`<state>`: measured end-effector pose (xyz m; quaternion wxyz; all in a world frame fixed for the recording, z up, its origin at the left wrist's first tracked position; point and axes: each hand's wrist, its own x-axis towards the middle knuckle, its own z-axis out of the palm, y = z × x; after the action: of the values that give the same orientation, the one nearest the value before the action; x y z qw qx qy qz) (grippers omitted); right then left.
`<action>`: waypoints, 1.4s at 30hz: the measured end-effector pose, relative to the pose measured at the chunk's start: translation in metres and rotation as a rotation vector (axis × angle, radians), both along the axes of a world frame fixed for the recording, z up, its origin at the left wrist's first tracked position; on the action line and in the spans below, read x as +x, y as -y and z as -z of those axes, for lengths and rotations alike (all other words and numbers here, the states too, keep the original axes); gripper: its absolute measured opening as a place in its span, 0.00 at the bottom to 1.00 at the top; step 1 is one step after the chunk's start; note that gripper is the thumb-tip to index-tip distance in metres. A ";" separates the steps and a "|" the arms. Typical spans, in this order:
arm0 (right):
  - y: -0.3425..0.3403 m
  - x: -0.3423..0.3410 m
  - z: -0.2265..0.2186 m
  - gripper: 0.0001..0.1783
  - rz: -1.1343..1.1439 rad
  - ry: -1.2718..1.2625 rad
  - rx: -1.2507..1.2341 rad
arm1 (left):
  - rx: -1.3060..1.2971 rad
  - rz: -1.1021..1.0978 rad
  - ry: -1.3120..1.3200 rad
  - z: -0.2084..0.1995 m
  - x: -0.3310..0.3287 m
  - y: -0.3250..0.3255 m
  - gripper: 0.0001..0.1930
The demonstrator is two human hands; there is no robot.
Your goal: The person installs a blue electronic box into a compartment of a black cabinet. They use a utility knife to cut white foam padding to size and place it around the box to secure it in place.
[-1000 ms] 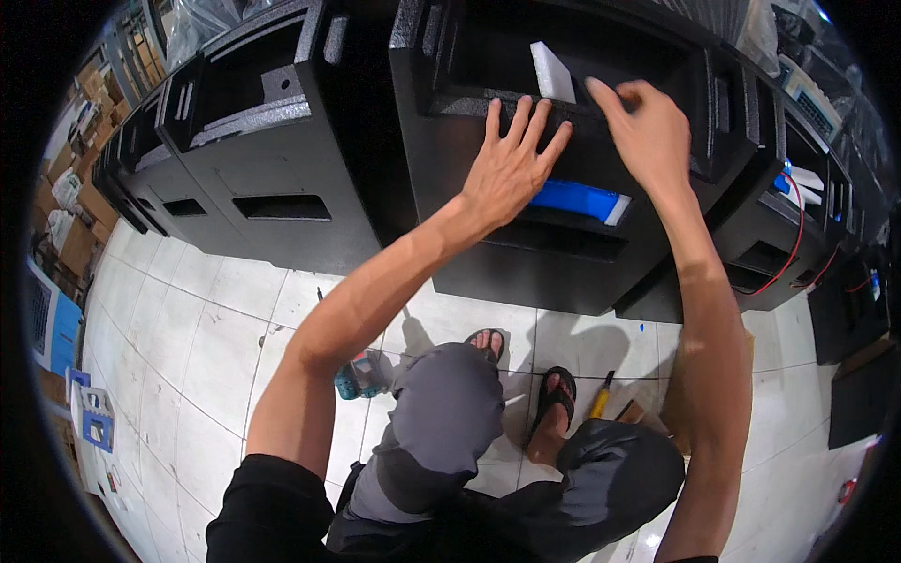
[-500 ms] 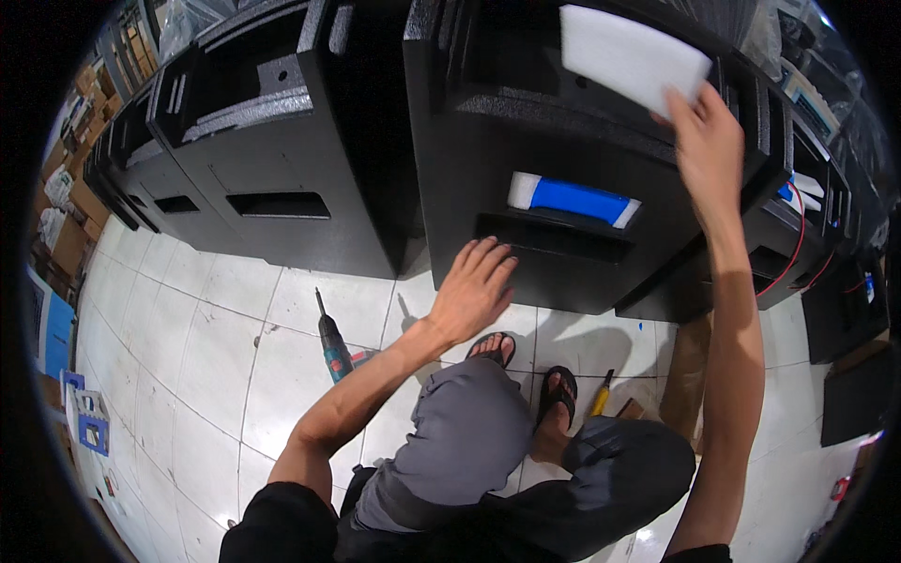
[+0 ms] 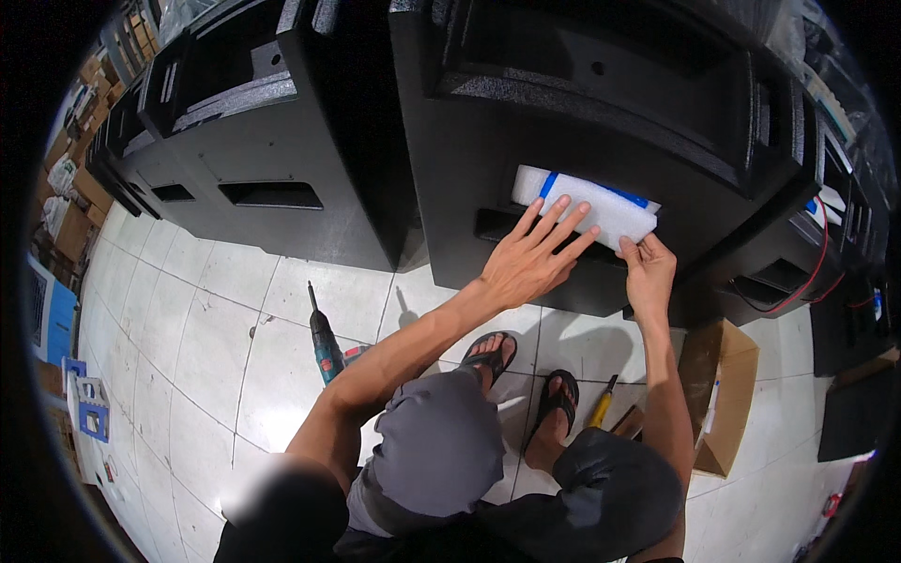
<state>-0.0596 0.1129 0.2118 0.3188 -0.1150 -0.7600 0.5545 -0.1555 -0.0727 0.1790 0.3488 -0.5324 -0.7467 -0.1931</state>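
Note:
A white foam sheet lies against the front of a large black cabinet, just above its dark slot. Behind the sheet, a blue strip and a white foam end peek out along the upper and left sides. My left hand rests flat on the sheet with its fingers spread. At the sheet's lower right corner, my right hand pinches the edge between thumb and fingers.
A drill stands on the tiled floor at left. By my sandals lies a yellow-handled cutter, with an open cardboard box to its right. More black cabinets stand left and right; red wires hang at right.
My right hand has brought the foam sheet down from the cabinet's top onto the blue-strip piece. My left hand has moved right and up onto the sheet. The view has shifted slightly.

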 end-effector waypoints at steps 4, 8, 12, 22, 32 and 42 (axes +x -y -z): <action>0.016 -0.006 -0.013 0.08 0.271 0.230 0.479 | -0.083 -0.063 -0.027 0.006 -0.014 -0.009 0.41; 0.004 -0.007 0.001 0.07 0.483 0.087 0.757 | -0.127 -0.168 -0.213 0.018 -0.033 -0.017 0.40; -0.005 -0.011 0.010 0.03 0.410 -0.035 0.890 | -0.115 -0.239 -0.337 0.035 -0.047 -0.023 0.38; -0.004 -0.022 0.021 0.06 0.421 -0.147 0.812 | -0.130 -0.308 -0.316 0.030 -0.041 -0.024 0.44; -0.005 -0.015 0.023 0.05 0.354 -0.147 0.729 | -0.172 -0.232 -0.056 0.012 -0.017 -0.022 0.46; -0.001 -0.011 0.010 0.10 0.366 0.022 0.560 | -0.279 -0.237 0.026 -0.005 -0.002 -0.017 0.50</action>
<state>-0.0710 0.1141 0.2020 0.4243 -0.1634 -0.8530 0.2562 -0.1577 -0.0560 0.1844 0.2823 -0.4812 -0.8282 -0.0522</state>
